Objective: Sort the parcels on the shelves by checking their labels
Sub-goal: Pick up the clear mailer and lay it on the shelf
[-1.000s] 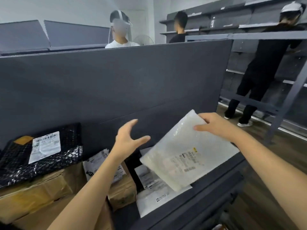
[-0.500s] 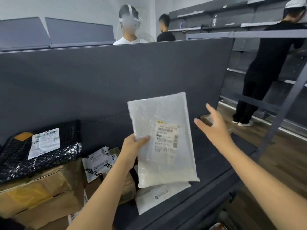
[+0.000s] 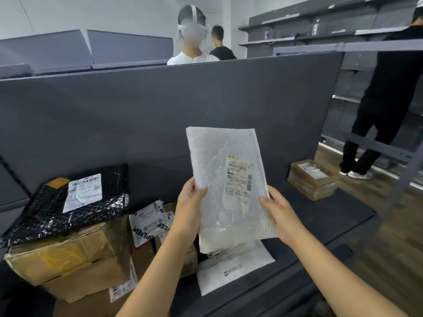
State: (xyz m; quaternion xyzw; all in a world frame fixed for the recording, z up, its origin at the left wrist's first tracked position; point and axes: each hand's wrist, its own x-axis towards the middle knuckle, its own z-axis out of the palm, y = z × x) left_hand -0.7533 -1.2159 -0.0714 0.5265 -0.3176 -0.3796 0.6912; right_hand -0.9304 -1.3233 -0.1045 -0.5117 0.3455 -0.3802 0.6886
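two hands share the white mailer (image 3: pixel 229 191): fingers (image 3: pixel 201 192) of the left hand (image 3: pixel 188 205) pinch its left edge, the right hand (image 3: pixel 279 213) pinches its right; long axis upright, label (image 3: pixel 239 177) facing the wearer.

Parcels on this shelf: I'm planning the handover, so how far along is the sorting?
Probably early. Possibly done: one brown box stands apart at the right end of the shelf. In hand: the left hand and right hand hold the white bubble mailer upright, its label facing the camera. Left: the black parcel on the cardboard boxes and the flat white mailer look unchecked.
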